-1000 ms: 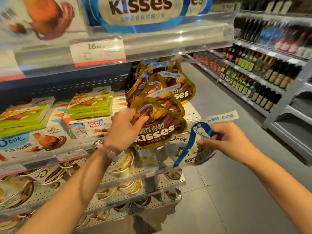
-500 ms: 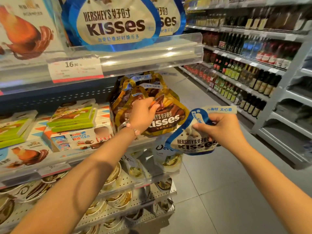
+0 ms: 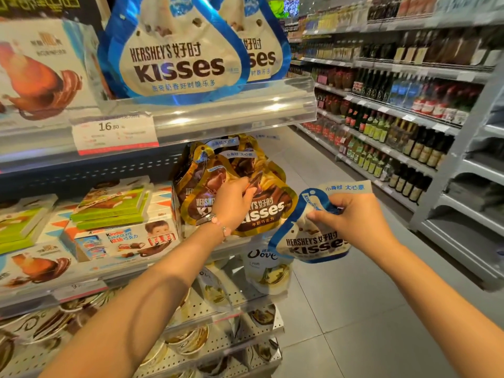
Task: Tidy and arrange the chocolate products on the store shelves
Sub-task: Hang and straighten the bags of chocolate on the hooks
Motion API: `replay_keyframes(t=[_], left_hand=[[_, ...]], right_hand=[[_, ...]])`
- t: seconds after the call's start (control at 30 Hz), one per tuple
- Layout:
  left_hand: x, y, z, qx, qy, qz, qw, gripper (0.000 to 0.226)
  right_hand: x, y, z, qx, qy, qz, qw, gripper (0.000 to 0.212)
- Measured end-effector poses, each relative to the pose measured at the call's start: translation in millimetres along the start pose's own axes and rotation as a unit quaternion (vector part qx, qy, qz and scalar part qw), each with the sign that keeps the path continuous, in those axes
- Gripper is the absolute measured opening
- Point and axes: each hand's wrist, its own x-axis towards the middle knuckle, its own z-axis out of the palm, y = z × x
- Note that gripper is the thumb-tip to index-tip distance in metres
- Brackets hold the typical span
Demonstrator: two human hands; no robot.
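Several gold-and-brown Kisses bags [image 3: 268, 211] stand bunched at the right end of the middle shelf. My left hand [image 3: 231, 203] lies on the front gold bag with its fingers curled over the bag's upper part. My right hand [image 3: 351, 222] pinches a small blue-and-white Kisses bag [image 3: 308, 241] near its top and holds it in the air, just right of the gold bags and off the shelf. Large blue-and-white Kisses bags [image 3: 177, 58] stand on the shelf above.
Green boxes [image 3: 109, 205] and a Kinder chocolate box [image 3: 122, 238] sit left of the gold bags. White Dove pouches [image 3: 267, 268] hang below. A clear shelf rail [image 3: 218, 113] with a price tag [image 3: 114, 132] juts out overhead. Bottle shelves [image 3: 395, 113] line the aisle's right side.
The view tilted upward, showing more of the upper shelf. My right hand turned the small blue-and-white bag so its front faces me. My left hand slid higher on the gold bag.
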Motion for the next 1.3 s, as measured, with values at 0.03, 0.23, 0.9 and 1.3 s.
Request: replay_keyframes(t=[0.03,0.23,0.9,1.3], left_hand=[[-1,0,-1,0.005,-0.001,0.0,1.0,0.027],[-10,1,-3,0.006,-0.02,-0.001,1.0,0.016],[5,28,-145,0.344,0.177,0.159,0.908,0.082],[24,27,-156,0.284,0.184,0.145,0.93,0.048]], right_hand=[[0,-2,0,-0.004,0.0,0.0,1.0,0.049],[-1,-6,-2,0.014,-0.002,-0.02,1.0,0.057],[55,-101,-55,-0.06,0.049,-0.161,0.984,0.057],[121,-165,-94,0.064,0.099,-0.202,0.972,0.046]])
